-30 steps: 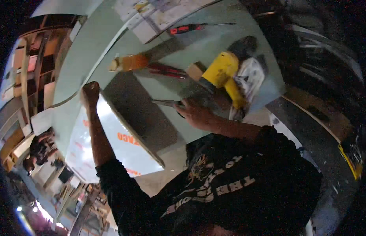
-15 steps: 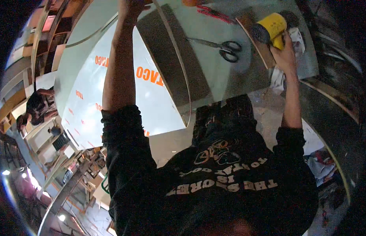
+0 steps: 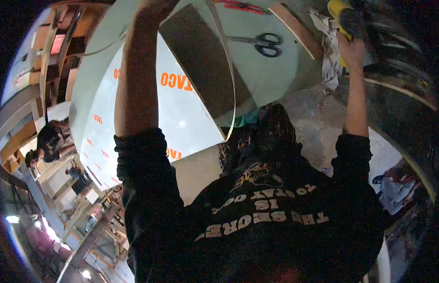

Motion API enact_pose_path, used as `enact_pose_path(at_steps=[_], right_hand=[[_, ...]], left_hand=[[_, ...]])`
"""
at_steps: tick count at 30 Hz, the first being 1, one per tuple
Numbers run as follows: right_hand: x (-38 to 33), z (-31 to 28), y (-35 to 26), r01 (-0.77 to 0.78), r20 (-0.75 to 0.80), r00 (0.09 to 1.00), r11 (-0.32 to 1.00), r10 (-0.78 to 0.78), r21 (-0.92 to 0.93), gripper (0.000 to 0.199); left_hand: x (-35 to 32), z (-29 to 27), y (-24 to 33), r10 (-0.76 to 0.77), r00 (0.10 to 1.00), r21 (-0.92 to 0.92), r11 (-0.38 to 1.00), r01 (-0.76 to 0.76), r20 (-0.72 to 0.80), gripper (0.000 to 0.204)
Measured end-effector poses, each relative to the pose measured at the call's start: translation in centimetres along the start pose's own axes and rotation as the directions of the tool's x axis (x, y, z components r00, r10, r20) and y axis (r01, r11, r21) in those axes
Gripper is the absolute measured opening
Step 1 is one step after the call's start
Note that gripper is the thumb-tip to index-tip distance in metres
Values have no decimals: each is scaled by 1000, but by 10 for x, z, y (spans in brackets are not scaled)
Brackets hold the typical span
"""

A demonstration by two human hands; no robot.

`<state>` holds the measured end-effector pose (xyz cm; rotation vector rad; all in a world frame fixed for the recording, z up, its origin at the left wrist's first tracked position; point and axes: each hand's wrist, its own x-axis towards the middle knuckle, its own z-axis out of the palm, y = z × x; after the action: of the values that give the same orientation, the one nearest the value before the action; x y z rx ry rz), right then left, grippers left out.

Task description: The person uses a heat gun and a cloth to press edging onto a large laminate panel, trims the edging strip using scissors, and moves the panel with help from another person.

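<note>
My left hand [image 3: 156, 6] reaches to the top edge of the view, over the far part of a white sheet with orange print [image 3: 177, 120]. Its fingers are mostly cut off or in shadow, so what they grip does not show. At the upper right, my right hand [image 3: 354, 51] is closed around the handle of a yellow-and-black pistol-shaped power tool [image 3: 352, 21]. Crumpled whitish paper or cloth [image 3: 331, 56] hangs just left of that hand. Between my hands, black-handled scissors [image 3: 268, 45] lie on the pale green tabletop [image 3: 276, 78].
A dark brown strip [image 3: 196, 52] lies along the sheet, with a thin curved edging [image 3: 232, 94] bowing beside it. Beyond the scissors are a wooden strip [image 3: 297, 30] and a red tool [image 3: 243, 6]. Another person [image 3: 53, 141] bends over at the far left.
My right hand has moved the power tool up and right, past the wooden strip. My view has shifted, so the scissors and strip sit higher. My left hand stays at the top edge.
</note>
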<state>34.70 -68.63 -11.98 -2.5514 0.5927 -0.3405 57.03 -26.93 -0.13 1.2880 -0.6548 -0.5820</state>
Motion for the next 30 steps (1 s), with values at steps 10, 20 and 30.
enact_pose_path(at_steps=[10, 20, 30], right_hand=[[-169, -45, -26, -120, 3, 965, 433, 262, 893, 24], [-318, 65, -161, -177, 149, 976, 182, 158, 967, 28], [-304, 85, -193, -417, 407, 907, 89, 109, 905, 43]], left_hand=[[20, -1, -33, -80, 996, -51, 996, 78, -47, 91], [11, 15, -12, 250, 953, -22, 968, -250, 170, 49], [-56, 59, 19, -170, 982, 555, 826, 97, 81, 37]])
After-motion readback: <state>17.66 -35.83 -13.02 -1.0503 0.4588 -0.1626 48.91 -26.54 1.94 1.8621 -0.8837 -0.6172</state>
